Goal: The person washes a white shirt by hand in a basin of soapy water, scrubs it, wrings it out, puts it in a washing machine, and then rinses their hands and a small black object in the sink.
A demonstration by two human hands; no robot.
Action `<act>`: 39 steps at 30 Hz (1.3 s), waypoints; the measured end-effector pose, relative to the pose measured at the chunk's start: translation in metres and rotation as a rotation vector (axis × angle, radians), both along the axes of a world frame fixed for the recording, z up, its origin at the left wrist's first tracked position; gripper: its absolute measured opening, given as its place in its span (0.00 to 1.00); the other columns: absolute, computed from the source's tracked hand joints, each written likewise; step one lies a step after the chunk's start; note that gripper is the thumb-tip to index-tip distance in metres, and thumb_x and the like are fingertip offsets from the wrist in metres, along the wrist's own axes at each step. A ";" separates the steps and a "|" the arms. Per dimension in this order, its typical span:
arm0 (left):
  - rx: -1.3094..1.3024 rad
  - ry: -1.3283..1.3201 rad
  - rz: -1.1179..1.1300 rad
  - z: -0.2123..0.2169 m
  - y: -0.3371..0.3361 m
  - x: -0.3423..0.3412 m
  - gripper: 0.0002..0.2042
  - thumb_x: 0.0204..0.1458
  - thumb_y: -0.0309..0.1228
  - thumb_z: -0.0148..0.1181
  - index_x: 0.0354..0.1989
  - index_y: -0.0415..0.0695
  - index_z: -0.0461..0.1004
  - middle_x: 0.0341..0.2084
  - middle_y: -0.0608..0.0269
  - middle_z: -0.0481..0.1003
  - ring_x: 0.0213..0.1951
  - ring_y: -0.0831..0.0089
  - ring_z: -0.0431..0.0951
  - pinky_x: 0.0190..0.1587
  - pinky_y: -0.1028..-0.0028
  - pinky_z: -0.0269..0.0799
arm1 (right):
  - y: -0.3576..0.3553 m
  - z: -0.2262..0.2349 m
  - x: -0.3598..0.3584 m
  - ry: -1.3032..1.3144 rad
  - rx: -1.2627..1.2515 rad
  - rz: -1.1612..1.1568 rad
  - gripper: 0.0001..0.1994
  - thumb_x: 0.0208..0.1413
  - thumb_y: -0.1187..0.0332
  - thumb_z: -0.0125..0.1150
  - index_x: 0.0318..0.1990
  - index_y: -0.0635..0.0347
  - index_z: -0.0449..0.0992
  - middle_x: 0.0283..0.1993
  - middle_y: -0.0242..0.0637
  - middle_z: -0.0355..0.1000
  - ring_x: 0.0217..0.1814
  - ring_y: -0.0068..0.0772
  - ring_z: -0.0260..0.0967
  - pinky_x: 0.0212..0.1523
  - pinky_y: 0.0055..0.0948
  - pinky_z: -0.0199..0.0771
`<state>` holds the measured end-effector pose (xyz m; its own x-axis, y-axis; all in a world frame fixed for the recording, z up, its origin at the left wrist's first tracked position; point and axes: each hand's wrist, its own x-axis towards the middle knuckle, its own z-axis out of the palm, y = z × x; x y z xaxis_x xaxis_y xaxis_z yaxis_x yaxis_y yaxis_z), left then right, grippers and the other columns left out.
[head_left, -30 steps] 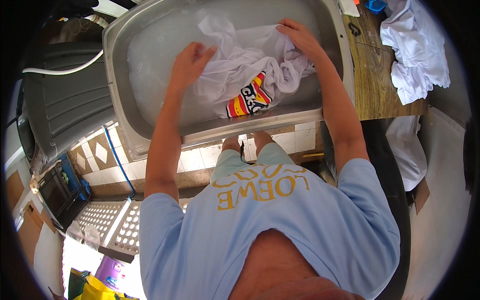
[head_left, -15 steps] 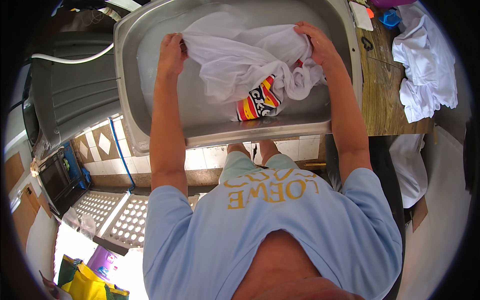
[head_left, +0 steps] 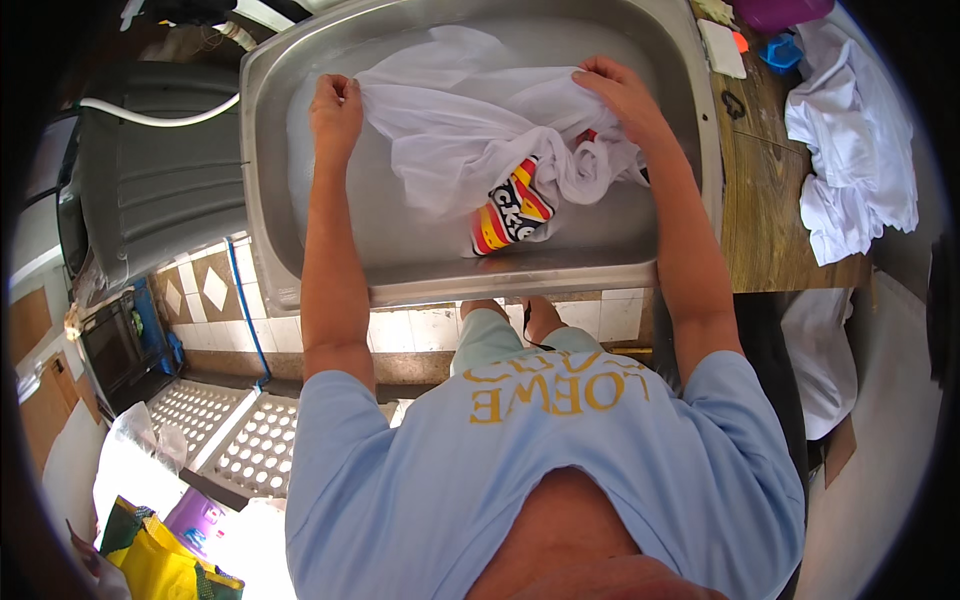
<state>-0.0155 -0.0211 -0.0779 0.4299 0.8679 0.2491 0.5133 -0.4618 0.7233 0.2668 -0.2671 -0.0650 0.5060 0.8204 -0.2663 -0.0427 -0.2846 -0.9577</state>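
Observation:
A wet white garment [head_left: 450,150] with a red, yellow and black print is spread in a metal sink basin [head_left: 270,200] of cloudy water. My left hand [head_left: 337,108] pinches its left edge near the basin's left side. Closed on the upper right part of the cloth is my right hand [head_left: 622,95], its thumb hidden beneath. Between my hands the fabric stretches in loose folds. The printed part lies crumpled and partly rolled nearer to me, below my right hand.
On the wooden counter [head_left: 765,215] at the right lie a heap of white cloth [head_left: 850,140], a blue plastic piece [head_left: 780,53], a white block [head_left: 722,48] and a small dark ring-shaped item [head_left: 733,104]. A dark grey ribbed surface [head_left: 160,180] with a white hose [head_left: 160,121] is left of the basin.
My hands keep their hold on the garment and have shifted slightly. The cloth's upper left part has spread a little differently. The whole view has moved slightly.

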 end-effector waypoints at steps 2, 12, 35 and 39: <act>0.202 -0.012 -0.104 0.022 -0.026 0.024 0.08 0.49 0.31 0.60 0.33 0.41 0.70 0.25 0.61 0.71 0.24 0.69 0.70 0.27 0.71 0.68 | -0.001 -0.005 0.007 -0.017 -0.034 -0.019 0.12 0.48 0.62 0.62 0.35 0.60 0.74 0.31 0.25 0.68 0.33 0.17 0.60 0.34 0.19 0.60; 0.155 0.503 -0.787 0.029 -0.088 0.036 0.11 0.44 0.33 0.64 0.37 0.47 0.74 0.34 0.63 0.73 0.43 0.60 0.72 0.42 0.64 0.66 | 0.003 -0.001 0.003 -0.011 -0.034 -0.028 0.11 0.49 0.63 0.62 0.36 0.60 0.74 0.31 0.25 0.68 0.33 0.18 0.60 0.34 0.20 0.60; -0.239 0.281 -0.557 0.025 -0.028 0.012 0.08 0.46 0.34 0.64 0.31 0.42 0.78 0.19 0.66 0.75 0.23 0.76 0.71 0.30 0.77 0.66 | 0.008 -0.019 0.007 0.302 0.071 -0.081 0.12 0.51 0.64 0.62 0.42 0.58 0.75 0.38 0.28 0.72 0.39 0.21 0.66 0.40 0.22 0.66; -0.147 0.097 -0.212 0.022 -0.030 0.020 0.09 0.47 0.35 0.64 0.33 0.45 0.80 0.19 0.68 0.75 0.23 0.78 0.71 0.29 0.76 0.66 | 0.003 -0.009 0.006 -0.167 0.063 -0.013 0.20 0.47 0.58 0.67 0.45 0.58 0.74 0.44 0.34 0.70 0.46 0.27 0.65 0.45 0.29 0.66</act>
